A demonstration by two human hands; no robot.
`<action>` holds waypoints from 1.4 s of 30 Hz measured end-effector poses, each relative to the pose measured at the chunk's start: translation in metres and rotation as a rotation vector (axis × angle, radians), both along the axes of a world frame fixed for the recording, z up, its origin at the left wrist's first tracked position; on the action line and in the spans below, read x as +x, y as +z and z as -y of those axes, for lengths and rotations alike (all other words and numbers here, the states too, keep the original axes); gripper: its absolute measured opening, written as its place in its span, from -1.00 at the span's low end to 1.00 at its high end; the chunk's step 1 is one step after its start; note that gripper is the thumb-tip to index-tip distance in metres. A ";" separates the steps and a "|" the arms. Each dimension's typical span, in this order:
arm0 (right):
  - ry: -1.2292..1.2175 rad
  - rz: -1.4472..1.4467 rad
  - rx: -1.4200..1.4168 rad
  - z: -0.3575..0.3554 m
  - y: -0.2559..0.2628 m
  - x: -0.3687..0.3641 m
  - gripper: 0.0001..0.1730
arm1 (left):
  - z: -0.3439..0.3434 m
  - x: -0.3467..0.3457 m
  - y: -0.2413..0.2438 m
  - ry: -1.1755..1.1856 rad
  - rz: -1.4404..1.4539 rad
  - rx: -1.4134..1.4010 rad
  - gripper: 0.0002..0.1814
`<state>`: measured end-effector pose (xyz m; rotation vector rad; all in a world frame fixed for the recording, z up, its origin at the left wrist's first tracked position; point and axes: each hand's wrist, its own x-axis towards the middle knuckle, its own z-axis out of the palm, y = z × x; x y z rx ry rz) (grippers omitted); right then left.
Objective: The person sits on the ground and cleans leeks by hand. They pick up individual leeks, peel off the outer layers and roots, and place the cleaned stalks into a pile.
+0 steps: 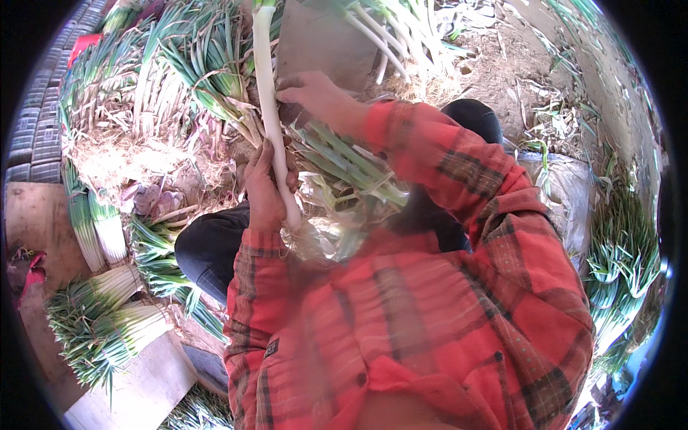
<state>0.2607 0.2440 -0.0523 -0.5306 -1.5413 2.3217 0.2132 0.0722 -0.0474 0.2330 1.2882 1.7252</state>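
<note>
A long white-stemmed green onion (267, 80) runs upright through the top middle of the view, its root end pointing down towards my lap. My left hand (267, 180) is closed around the lower part of its stem. Beside the upper stem is my right hand (309, 94), fingers bent; a small dark thing shows below it, but whether the hand holds it I cannot tell. Loose green leaves (349, 161) lie below my right hand, between my knees. Peeled, pale leaf scraps (322, 231) lie near the root end.
Untrimmed onions with dry roots (145, 107) are heaped at the upper left, more (414, 48) at the top right. Tied bundles of cleaned onions (129, 328) lie at lower left by wooden boards (145, 376). Another pile (618, 258) stands at right, near a plastic-wrapped block (564, 199).
</note>
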 end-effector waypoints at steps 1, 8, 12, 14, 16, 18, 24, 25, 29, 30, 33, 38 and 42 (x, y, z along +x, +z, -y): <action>-0.046 -0.048 -0.012 0.001 0.000 -0.001 -0.74 | 0.000 0.000 0.001 0.001 -0.034 -0.012 -0.65; 0.140 0.122 0.258 -0.002 0.009 0.008 -0.66 | -0.005 0.007 -0.001 0.071 -0.340 -0.225 -0.71; -0.274 0.037 0.089 -0.030 -0.003 -0.005 -0.71 | -0.002 0.013 -0.010 0.143 -0.433 -0.302 -0.74; -0.228 0.057 -0.001 -0.019 0.010 -0.003 -0.69 | -0.003 0.025 -0.026 0.115 -0.717 -0.328 -0.73; -0.196 -0.003 -0.094 -0.025 -0.006 -0.001 -0.66 | -0.006 0.040 -0.026 0.014 -0.743 -0.339 -0.69; -0.357 -0.169 0.726 -0.061 -0.058 0.001 -0.69 | -0.004 0.051 -0.008 -0.189 -0.351 -0.337 -0.62; -0.542 0.202 -0.165 -0.083 -0.020 -0.015 -0.81 | 0.016 0.066 0.007 -0.640 -0.507 -0.376 -0.60; -0.550 0.271 -0.097 -0.082 -0.016 -0.015 -0.81 | 0.020 0.061 0.006 -0.721 -0.645 -0.382 -0.60; -0.534 0.338 0.202 -0.114 -0.014 -0.006 -0.78 | 0.040 0.015 0.023 -0.831 -1.156 -0.315 -0.62; -0.527 0.369 0.337 -0.124 -0.011 -0.003 -0.76 | 0.043 0.001 0.029 -0.852 -1.269 -0.301 -0.61; -0.476 0.425 0.890 -0.145 -0.005 -0.006 -0.73 | 0.045 -0.030 0.045 -0.935 -1.409 -0.316 -0.61; -0.054 0.150 1.279 -0.111 -0.050 -0.097 -0.65 | 0.054 -0.057 0.005 -1.015 -1.455 -0.415 -0.67; 0.339 0.482 1.092 -0.026 -0.133 -0.168 -0.56 | 0.056 -0.058 0.011 -1.065 -1.426 -0.445 -0.63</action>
